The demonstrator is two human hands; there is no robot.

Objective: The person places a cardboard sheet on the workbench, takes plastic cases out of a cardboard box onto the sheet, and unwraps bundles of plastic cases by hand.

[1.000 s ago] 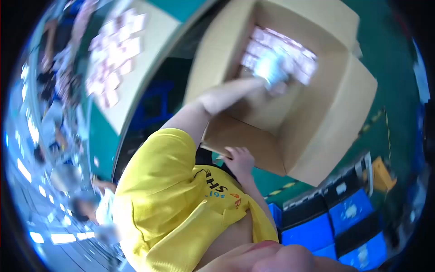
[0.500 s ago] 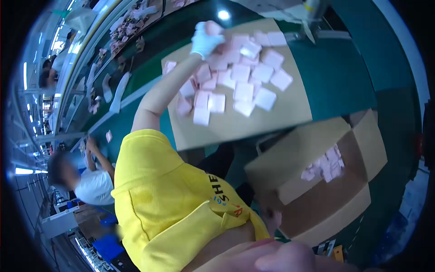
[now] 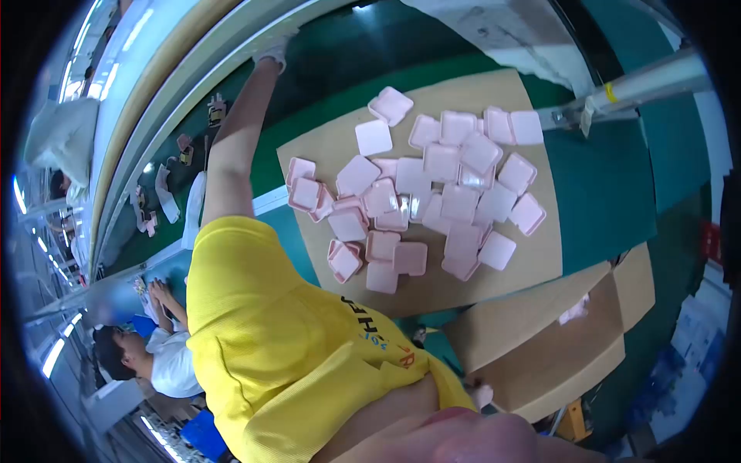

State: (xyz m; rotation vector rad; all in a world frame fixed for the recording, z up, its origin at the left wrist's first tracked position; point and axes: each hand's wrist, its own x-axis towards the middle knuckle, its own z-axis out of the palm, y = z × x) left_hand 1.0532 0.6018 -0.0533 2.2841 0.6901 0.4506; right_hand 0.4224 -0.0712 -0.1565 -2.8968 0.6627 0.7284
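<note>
My left hand, in a pale glove, is stretched far out over the dark green belt, close to the pale rail. Its fingers are blurred against that rail, so their grip is unclear. Many pink square trays lie scattered and overlapping on a brown cardboard sheet. Two of these, a tilted tray and a flatter tray, sit near the sheet's far edge. Low in the view, a bit of my right hand seems to show beside the open carton; its fingers are mostly hidden.
An open cardboard carton stands lower right, with some pink pieces visible inside. A metal bar with a yellow band juts in at upper right. A co-worker in a white shirt works at left. Small parts lie along the belt.
My left hand has let go of the pink tray and moved from the sheet's far edge, up and left, onto the belt. The view has shifted; less of the carton's contents shows.
</note>
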